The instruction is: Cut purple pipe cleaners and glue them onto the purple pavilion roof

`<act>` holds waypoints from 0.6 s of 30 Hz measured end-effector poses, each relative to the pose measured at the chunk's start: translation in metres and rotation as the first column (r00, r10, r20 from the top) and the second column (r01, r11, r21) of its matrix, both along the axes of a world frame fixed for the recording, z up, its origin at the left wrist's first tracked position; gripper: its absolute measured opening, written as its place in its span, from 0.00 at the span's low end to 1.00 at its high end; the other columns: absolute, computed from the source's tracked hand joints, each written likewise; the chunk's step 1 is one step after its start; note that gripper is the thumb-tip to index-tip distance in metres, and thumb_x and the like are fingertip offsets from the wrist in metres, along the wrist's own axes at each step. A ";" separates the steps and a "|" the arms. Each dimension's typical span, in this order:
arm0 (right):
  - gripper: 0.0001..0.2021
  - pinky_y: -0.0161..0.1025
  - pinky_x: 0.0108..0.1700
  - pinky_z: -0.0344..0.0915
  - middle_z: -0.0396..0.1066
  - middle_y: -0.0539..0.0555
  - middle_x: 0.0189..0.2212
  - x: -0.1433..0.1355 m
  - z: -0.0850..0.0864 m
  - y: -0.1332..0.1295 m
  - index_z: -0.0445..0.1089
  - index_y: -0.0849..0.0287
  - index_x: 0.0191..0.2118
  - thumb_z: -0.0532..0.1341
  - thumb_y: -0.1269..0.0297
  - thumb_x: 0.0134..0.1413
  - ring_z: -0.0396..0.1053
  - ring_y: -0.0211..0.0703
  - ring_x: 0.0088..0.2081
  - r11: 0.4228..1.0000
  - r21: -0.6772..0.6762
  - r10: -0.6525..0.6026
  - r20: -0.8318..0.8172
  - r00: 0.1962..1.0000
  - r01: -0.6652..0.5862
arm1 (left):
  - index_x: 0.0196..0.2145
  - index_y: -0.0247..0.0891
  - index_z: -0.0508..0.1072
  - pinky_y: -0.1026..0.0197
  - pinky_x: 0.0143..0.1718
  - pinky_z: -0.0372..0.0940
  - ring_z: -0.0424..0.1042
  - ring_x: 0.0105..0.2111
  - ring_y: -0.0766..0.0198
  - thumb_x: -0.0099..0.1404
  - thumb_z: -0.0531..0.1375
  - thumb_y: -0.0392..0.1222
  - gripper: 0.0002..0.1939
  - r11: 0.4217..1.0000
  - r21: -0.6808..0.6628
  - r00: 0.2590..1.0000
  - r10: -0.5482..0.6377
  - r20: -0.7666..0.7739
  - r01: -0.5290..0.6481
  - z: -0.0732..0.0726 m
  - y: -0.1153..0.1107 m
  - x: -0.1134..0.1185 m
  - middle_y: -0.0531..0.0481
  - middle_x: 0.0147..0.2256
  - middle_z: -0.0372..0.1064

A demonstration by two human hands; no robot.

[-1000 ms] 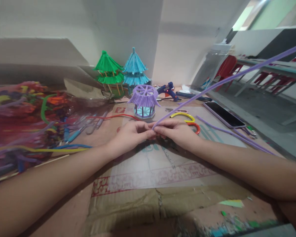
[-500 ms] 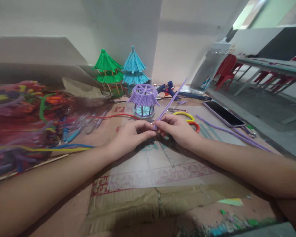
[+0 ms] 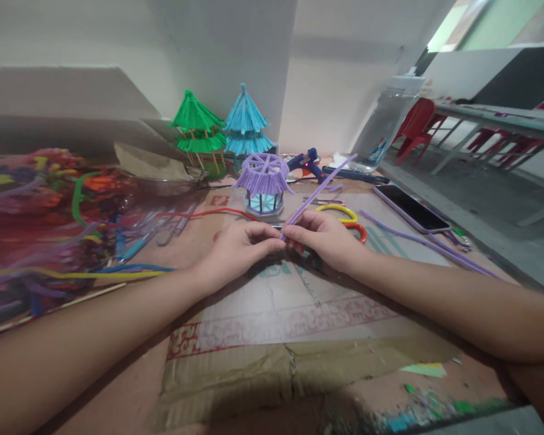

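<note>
Between my two hands is a purple pipe cleaner point(image 3: 320, 190), its long end slanting up to the right. My right hand point(image 3: 320, 235) pinches it near its lower end between thumb and fingers. The fingertips of my left hand point(image 3: 249, 244) close on that same lower end. Just beyond my fingers stands a small purple pavilion model point(image 3: 263, 181) with a spoked, open roof ring and a pale blue base. Scissors with yellow and red handles point(image 3: 356, 232) lie beside my right hand, their blades partly hidden. A clear ruler point(image 3: 309, 287) lies below my hands.
Green point(image 3: 197, 121) and blue point(image 3: 245, 124) pavilion models stand at the back by a blue glue gun point(image 3: 306, 162). A phone point(image 3: 410, 208) and a purple pipe cleaner point(image 3: 399, 234) lie right. Colourful pipe cleaners point(image 3: 31, 223) heap up left. A large clear bottle point(image 3: 385, 127) stands back right.
The pipe cleaner's free end has tipped lower and to the right. My hands have shifted only slightly, still together at its lower end.
</note>
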State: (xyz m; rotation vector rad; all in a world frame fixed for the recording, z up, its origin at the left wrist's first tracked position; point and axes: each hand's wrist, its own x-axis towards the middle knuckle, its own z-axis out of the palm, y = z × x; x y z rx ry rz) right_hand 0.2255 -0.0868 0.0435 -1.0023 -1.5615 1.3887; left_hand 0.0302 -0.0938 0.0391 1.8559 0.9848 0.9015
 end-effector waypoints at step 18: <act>0.11 0.32 0.25 0.63 0.69 0.47 0.20 -0.002 0.003 0.001 0.69 0.60 0.30 0.68 0.58 0.50 0.66 0.33 0.22 0.995 0.067 -0.076 0.094 0.993 0.070 | 0.37 0.38 0.81 0.61 0.36 0.69 0.76 0.33 0.61 0.66 0.61 0.43 0.10 0.996 0.092 0.999 0.002 -0.049 0.002 0.000 0.001 0.000 0.49 0.34 0.80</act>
